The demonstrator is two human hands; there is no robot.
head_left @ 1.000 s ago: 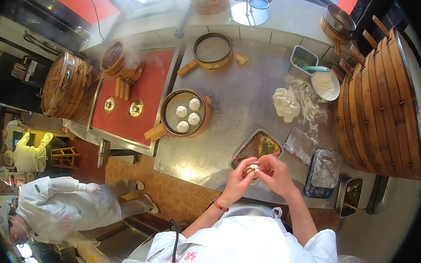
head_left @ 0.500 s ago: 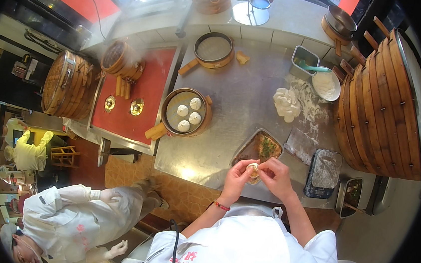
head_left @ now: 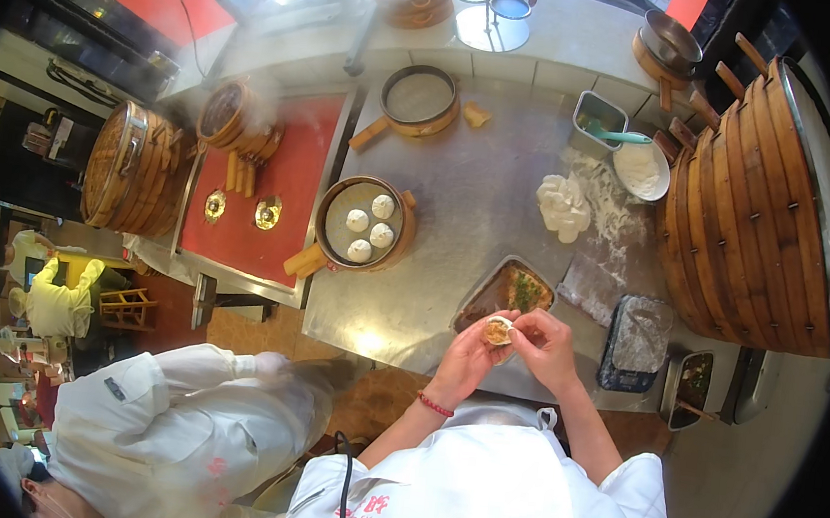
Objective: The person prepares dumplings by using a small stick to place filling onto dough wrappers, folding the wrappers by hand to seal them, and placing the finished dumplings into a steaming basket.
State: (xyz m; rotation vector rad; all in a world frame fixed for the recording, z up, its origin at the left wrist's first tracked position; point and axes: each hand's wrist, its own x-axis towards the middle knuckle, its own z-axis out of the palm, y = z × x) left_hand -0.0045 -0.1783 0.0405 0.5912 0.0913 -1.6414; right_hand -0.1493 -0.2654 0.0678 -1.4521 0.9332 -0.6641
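In my left hand [head_left: 467, 355] lies a small bun [head_left: 498, 331], a round dough wrapper with brownish filling showing at its top. The fingers of my right hand [head_left: 542, 349] pinch the wrapper's edge from the right side. Just beyond both hands sits a metal tray of filling [head_left: 487, 302], brown with a patch of chopped green on it. Farther left, a round steamer with a wooden handle [head_left: 405, 241] holds several white pleated buns [head_left: 383, 207].
Right of my hands are a flour-dusted scale [head_left: 636, 349] and a filling tin [head_left: 692, 387]. Dough wrappers [head_left: 564, 208], a flour bowl [head_left: 642, 170] and tall stacked steamers [head_left: 750, 209] stand farther right. Steaming baskets [head_left: 225, 112] sit on the red stove. A co-worker in white [head_left: 183, 426] is at lower left.
The bun in my left hand has tipped so more filling shows, while both hands stay nearly in place. The co-worker at lower left has moved closer to me and the table.
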